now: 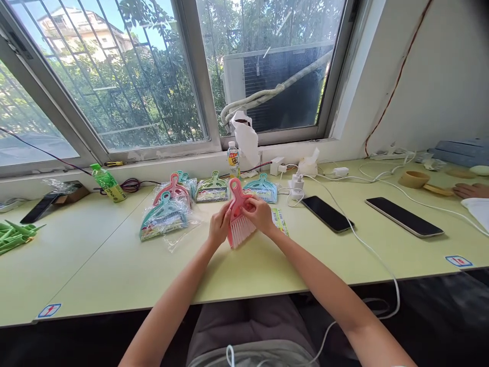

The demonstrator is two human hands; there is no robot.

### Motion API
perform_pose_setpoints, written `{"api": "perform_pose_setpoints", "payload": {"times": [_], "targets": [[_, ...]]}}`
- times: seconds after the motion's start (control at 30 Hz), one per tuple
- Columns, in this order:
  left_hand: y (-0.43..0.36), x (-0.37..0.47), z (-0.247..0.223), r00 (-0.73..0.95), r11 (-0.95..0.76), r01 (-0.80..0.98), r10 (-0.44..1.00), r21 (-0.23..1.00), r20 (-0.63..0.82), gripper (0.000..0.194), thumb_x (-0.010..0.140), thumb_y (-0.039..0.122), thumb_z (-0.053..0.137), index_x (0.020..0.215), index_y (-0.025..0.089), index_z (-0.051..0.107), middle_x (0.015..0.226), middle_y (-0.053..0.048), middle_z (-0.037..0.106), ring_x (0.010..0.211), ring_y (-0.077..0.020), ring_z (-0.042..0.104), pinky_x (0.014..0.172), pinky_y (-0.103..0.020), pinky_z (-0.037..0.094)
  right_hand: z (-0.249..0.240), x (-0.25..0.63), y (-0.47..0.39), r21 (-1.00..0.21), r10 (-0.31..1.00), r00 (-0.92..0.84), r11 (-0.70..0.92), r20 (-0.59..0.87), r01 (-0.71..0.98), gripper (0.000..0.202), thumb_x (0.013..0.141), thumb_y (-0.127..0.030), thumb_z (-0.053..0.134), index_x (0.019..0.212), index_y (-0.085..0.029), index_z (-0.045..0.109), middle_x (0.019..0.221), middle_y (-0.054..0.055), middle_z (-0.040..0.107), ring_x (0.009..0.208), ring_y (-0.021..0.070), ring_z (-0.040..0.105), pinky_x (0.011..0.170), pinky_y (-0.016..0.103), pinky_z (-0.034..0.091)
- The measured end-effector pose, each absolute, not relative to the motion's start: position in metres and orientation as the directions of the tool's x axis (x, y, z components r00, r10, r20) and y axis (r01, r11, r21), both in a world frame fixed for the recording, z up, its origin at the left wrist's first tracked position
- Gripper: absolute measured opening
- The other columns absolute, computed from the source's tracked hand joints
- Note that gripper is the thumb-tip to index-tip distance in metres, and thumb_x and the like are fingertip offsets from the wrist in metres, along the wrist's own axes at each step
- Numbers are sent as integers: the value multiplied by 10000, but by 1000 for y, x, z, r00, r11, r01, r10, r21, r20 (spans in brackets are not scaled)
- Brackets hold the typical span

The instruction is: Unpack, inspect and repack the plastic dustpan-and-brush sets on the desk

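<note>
A pink hand brush with white bristles [242, 230], nested with a pink dustpan, is held up over the table in front of me. My left hand [220, 224] grips its left edge, fingers closed round it. My right hand [260, 213] pinches the brush near the base of the handle, thumb and fingers bent in. Behind my right wrist lies a green printed card [280, 221]. Left of my hands sit a teal brush-and-dustpan set [164, 222] and a pink set [173, 191], both in clear plastic. Farther back are a green set [213, 189] and a blue-green set [262, 187].
Two dark phones, a nearer one [328, 213] and a farther-right one [404, 216], lie right of me. A white cable [367, 244] crosses the table edge. Bottles, a charger [296, 186] and a tape roll [414, 179] stand behind. Another person's hand [471, 190] rests far right.
</note>
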State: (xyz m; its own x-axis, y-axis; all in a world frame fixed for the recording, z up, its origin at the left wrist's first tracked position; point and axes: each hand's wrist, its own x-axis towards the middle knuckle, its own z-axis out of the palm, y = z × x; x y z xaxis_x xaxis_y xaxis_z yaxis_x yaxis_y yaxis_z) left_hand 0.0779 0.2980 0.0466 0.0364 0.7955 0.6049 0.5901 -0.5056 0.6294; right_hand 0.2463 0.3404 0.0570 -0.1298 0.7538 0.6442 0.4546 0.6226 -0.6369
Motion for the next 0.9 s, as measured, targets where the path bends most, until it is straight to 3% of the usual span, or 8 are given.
{"api": "perform_pose_setpoints", "payload": {"times": [0.13, 0.3, 0.4, 0.53, 0.63, 0.77, 0.9], "targets": [[299, 79, 52, 24, -488, 572, 814, 660, 581, 499, 1000, 453, 323, 1357, 201, 561, 1161, -69, 710, 944, -194, 678, 830, -291, 506, 55, 246, 350, -716, 767, -128, 636, 629, 287, 229, 780, -410, 641, 711, -192, 622, 803, 25, 593, 691, 149, 535, 639, 270, 418], [298, 82, 58, 19, -457, 612, 824, 645, 566, 485, 993, 442, 335, 1358, 233, 576, 999, -48, 742, 877, -199, 679, 794, -289, 496, 54, 251, 358, -759, 775, -136, 632, 617, 157, 308, 786, -482, 628, 709, -184, 637, 794, 29, 582, 703, 152, 528, 653, 273, 428], [298, 81, 57, 11, -432, 651, 828, 624, 561, 486, 991, 452, 329, 1359, 259, 581, 932, -47, 742, 809, -206, 671, 759, -288, 477, 56, 251, 354, -745, 777, -138, 628, 614, 226, 325, 776, -502, 646, 712, -183, 645, 790, 30, 591, 685, 150, 526, 635, 271, 427], [296, 76, 55, 25, -416, 708, 823, 571, 568, 493, 991, 447, 318, 1384, 269, 557, 866, -55, 732, 650, -180, 619, 675, -272, 432, 61, 245, 341, -682, 796, -122, 577, 593, 450, 278, 809, -471, 624, 760, -199, 650, 913, 51, 663, 746, 164, 577, 672, 269, 438], [293, 75, 54, 48, -442, 711, 806, 547, 590, 498, 993, 437, 316, 1391, 250, 549, 844, -62, 721, 630, -171, 600, 655, -269, 413, 65, 242, 338, -667, 800, -124, 564, 587, 487, 242, 812, -432, 599, 741, -200, 616, 901, 49, 657, 720, 155, 570, 658, 261, 432], [299, 80, 51, 61, -451, 691, 815, 565, 576, 510, 996, 454, 306, 1391, 236, 545, 716, -32, 674, 589, -169, 569, 633, -274, 401, 70, 246, 341, -677, 754, -121, 639, 646, 365, 228, 741, -396, 623, 661, -199, 540, 767, 25, 560, 669, 143, 496, 624, 264, 417], [319, 56, 49, -120, -383, 633, 809, 672, 575, 505, 986, 488, 310, 1301, 229, 608, 947, -68, 714, 771, -199, 623, 733, -303, 454, 82, 257, 337, -800, 799, -145, 597, 584, 68, 315, 745, -478, 618, 645, -210, 487, 725, -6, 476, 612, 115, 407, 557, 251, 381]]}}
